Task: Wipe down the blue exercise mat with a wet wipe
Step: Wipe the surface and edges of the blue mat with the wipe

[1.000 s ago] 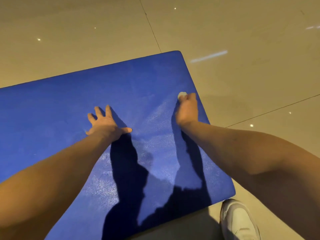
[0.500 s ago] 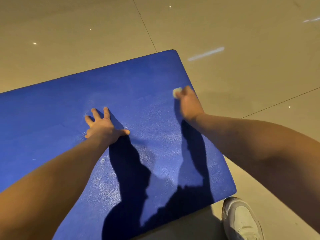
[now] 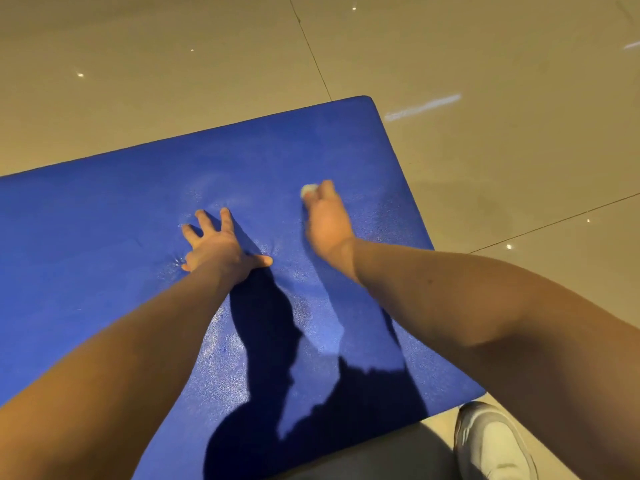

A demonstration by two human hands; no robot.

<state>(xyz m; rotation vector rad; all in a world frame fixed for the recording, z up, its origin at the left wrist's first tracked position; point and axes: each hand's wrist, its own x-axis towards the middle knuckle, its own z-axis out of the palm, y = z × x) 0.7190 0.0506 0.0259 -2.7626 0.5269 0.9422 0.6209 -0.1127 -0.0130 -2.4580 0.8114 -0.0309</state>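
Your right hand (image 3: 327, 223) has slid left from the edge of the blue mat (image 3: 104, 220), its grip tight round the wet wipe (image 3: 309, 190). Your left hand (image 3: 218, 244) presses flat, fingers spread. The near part shines wet; I think the far left side still needs wiping.

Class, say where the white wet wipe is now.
Head view: the small white wet wipe is pinched at the fingertips of the right hand on the blue exercise mat, right of the pressing left hand.

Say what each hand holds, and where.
Right hand grips the wadded wipe in its fingers, one end showing. Left hand holds nothing, spread flat on the mat.
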